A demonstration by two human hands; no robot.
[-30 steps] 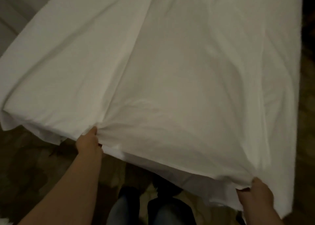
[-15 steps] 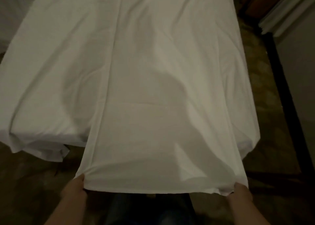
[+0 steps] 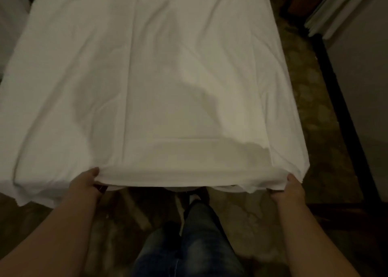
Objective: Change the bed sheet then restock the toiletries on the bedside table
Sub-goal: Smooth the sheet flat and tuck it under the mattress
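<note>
your left hand (image 3: 85,182) and right hand (image 3: 290,189) each grasp the near edge of the white bed sheet (image 3: 157,87), fingers curled under it, spread over the bed.

white woven-cloth bed sheet (image 3: 168,87) matt, soft creases and fold lines, dark patterned carpet floor (image 3: 310,108) matt with rough pile, blue denim jeans (image 3: 199,245) faded matt, black trim strip (image 3: 336,100) along pale wall smooth
</note>
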